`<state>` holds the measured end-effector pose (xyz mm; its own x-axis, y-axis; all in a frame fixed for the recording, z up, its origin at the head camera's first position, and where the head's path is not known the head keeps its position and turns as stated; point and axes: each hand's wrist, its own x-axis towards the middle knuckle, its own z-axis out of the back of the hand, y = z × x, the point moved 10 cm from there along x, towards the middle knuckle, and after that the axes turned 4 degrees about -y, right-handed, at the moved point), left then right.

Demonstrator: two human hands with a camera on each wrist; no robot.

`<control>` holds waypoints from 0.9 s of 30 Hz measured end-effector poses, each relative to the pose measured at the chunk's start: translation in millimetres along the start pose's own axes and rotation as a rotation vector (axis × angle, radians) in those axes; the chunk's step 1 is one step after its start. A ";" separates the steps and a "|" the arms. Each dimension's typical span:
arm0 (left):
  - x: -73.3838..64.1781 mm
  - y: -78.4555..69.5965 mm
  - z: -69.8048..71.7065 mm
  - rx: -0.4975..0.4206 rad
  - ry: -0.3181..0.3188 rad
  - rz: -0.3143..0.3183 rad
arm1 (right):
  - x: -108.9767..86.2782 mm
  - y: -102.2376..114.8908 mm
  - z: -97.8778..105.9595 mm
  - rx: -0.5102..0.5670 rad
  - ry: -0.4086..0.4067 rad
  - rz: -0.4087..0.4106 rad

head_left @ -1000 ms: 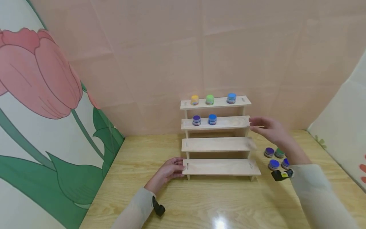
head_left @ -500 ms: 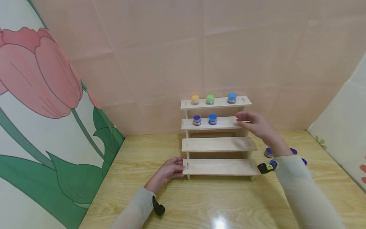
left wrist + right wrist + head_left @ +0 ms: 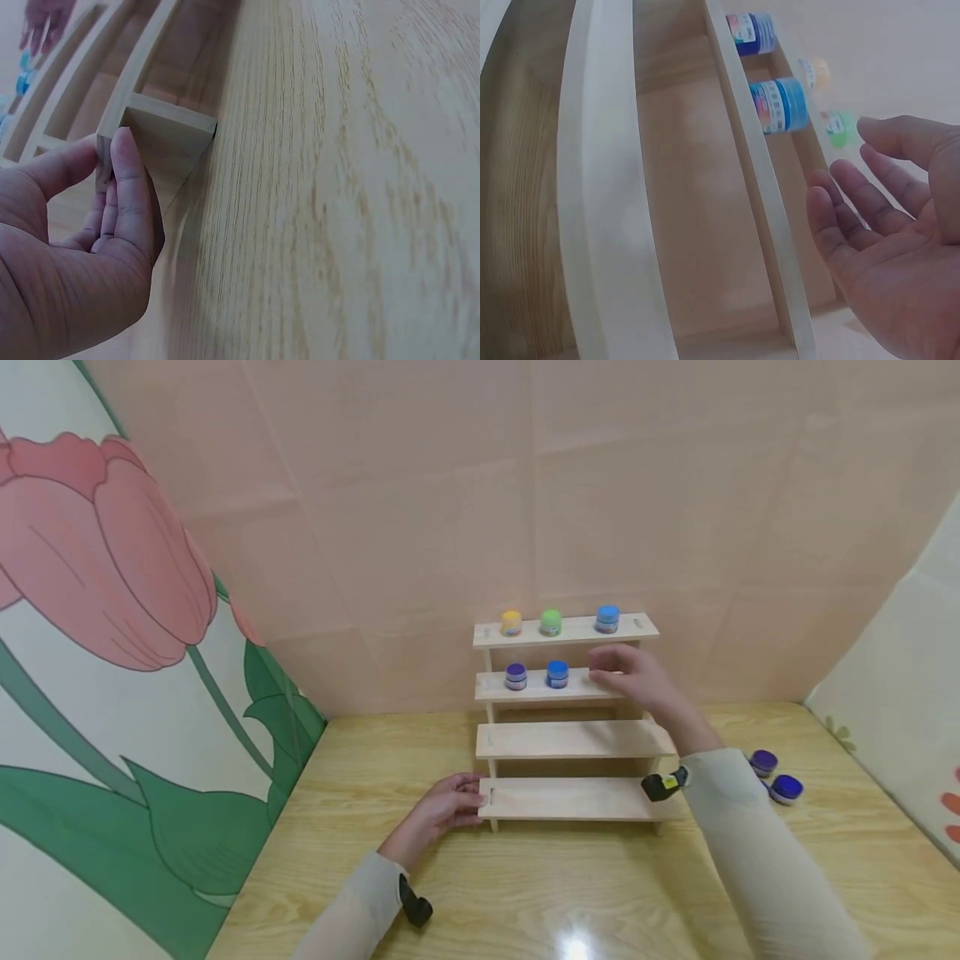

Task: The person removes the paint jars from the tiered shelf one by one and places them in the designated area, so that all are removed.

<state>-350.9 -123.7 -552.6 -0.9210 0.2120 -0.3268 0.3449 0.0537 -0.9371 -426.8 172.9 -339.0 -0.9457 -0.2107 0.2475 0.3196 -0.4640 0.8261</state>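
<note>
A four-step wooden display rack [image 3: 562,797] stands on the table. My left hand [image 3: 442,806] pinches the left end of its lowest shelf between thumb and fingers, seen close up in the left wrist view. Over the right part of the second shelf from the top hovers my right hand [image 3: 637,675], fingers loosely bent and nothing between them. Just left of it on that shelf are a blue-lidded paint jar [image 3: 557,674] and a purple-lidded paint jar [image 3: 516,677]. The top shelf bears a yellow jar [image 3: 511,623], a green jar [image 3: 551,622] and a light blue jar [image 3: 607,619].
On the table [image 3: 360,860] right of the rack are more jars, among them a purple-lidded jar [image 3: 763,763] and a dark blue-lidded jar [image 3: 787,789]; my right sleeve [image 3: 750,835] hides others. A pinkish wall covering [image 3: 405,543] rises behind the rack.
My right hand has moved left along the second shelf, from its right end to near the blue-lidded jar. The left hand keeps its place on the lowest shelf.
</note>
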 end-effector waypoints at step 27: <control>0.1 0.9 0.6 0.005 0.009 -0.011 | 32.3 -4.6 -42.9 -0.011 0.075 -0.105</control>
<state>-350.8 -124.2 -553.5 -0.9232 0.2198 -0.3151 0.3335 0.0511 -0.9414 -456.2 131.3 -356.5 -0.9669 -0.2244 0.1211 0.2203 -0.4964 0.8396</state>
